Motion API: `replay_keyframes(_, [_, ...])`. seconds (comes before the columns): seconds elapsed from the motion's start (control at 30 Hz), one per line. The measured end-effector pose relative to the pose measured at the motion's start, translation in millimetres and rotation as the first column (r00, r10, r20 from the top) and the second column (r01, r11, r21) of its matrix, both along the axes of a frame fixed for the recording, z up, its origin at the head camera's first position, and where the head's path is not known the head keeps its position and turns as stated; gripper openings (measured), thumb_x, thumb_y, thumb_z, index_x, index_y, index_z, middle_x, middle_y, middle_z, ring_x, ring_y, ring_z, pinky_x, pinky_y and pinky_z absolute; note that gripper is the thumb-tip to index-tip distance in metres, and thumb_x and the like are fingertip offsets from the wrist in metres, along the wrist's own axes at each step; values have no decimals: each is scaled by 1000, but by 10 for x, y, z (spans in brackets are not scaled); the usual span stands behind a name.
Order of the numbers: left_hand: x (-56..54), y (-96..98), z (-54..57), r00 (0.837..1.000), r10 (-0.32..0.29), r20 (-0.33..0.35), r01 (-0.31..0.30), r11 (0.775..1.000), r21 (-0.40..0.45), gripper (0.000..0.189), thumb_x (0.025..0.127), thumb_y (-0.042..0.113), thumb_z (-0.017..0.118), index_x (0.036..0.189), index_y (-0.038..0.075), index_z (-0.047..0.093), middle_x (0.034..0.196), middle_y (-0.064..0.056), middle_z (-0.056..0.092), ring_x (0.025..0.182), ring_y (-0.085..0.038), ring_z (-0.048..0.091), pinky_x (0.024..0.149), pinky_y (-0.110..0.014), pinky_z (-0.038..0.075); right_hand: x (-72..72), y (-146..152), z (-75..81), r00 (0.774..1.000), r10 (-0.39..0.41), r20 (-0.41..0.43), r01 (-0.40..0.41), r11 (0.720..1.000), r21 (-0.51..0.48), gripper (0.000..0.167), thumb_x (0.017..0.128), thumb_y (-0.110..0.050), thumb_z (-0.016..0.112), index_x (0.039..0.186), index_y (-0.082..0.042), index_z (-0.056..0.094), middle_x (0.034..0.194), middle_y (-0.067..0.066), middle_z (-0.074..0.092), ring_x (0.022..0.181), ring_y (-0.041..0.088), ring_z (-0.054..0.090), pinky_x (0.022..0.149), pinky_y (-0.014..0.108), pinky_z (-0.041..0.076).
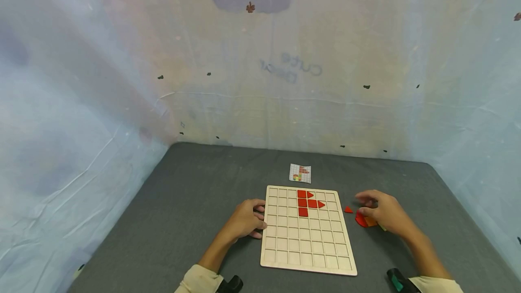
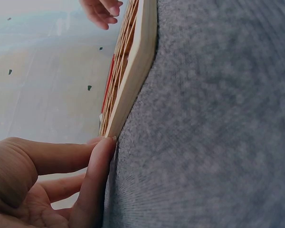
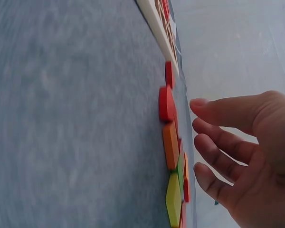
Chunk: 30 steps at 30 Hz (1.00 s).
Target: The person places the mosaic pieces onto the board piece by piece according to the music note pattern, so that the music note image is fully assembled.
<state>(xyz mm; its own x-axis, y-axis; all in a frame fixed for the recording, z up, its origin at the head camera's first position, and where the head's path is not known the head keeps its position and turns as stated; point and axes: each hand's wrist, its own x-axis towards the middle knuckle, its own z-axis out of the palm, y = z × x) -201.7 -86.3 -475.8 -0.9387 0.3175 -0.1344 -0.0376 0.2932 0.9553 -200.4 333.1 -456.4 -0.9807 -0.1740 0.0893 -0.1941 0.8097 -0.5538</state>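
A light wooden grid board [image 1: 307, 248] lies flat on the table, with several red squares [image 1: 302, 202] and two red triangles [image 1: 321, 204] set in its far rows. My left hand [image 1: 246, 218] rests along the board's left edge, its fingertips touching the rim in the left wrist view. To the right of the board, my right hand [image 1: 382, 211] hovers over loose coloured pieces, fingers loosely bent and thumb apart from them. Among these are a rounded red piece [image 3: 166, 103], an orange piece [image 3: 170, 145] and a yellow piece [image 3: 173, 199]. A loose red triangle [image 1: 348, 210] lies nearer the board.
Beyond the board's far edge lies a small printed card [image 1: 300, 173] showing a coloured pattern on a grid. The dark grey tabletop [image 1: 195, 184] ends against pale hanging fabric [image 1: 252, 116] at the back and sides. Both wrists wear dark cameras.
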Motion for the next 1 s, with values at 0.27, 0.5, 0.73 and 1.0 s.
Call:
replay_keyframes(0.27, [0, 0, -5, 1000, -2, -4, 2, 1000, 0, 67, 81, -14, 76, 145, -8, 56, 122, -18, 60, 92, -22, 68, 58, -38, 67, -17, 172, -11, 999, -35, 21, 34, 997, 64, 44, 90, -11, 84, 130, 0, 70, 115, 13, 74, 95, 22, 63, 74, 37, 54])
replay_keyframes(0.5, [1, -2, -1, 1000, -2, -5, 2, 1000, -7, 67, 81, -13, 76, 145, -8, 56, 123, -19, 60, 93, -23, 67, 58, -37, 67, -21, 248, -14, 999, -28, 20, 26, 995, 101, 43, 90, -15, 84, 127, 1, 72, 116, 15, 71, 95, 22, 61, 76, 38, 53])
replay_keyframes(0.73, [4, -2, 8, 1000, 3, -1, -3, 1000, -4, 68, 81, -14, 77, 145, -9, 56, 123, -19, 60, 95, -24, 68, 59, -38, 67, -41, 270, -8, 999, -25, 47, 21, 995, 99, 40, 93, -21, 83, 123, 2, 73, 105, 9, 70, 90, 18, 62, 73, 36, 54])
replay_keyframes(1.0, [9, 0, 15, 1000, 5, 2, -5, 1000, -8, 67, 81, -13, 77, 145, -8, 56, 123, -19, 60, 94, -23, 68, 59, -38, 67, -59, 232, -43, 999, -18, 36, 15, 997, 74, 30, 92, -9, 80, 120, -1, 75, 109, 11, 72, 90, 18, 66, 72, 34, 56])
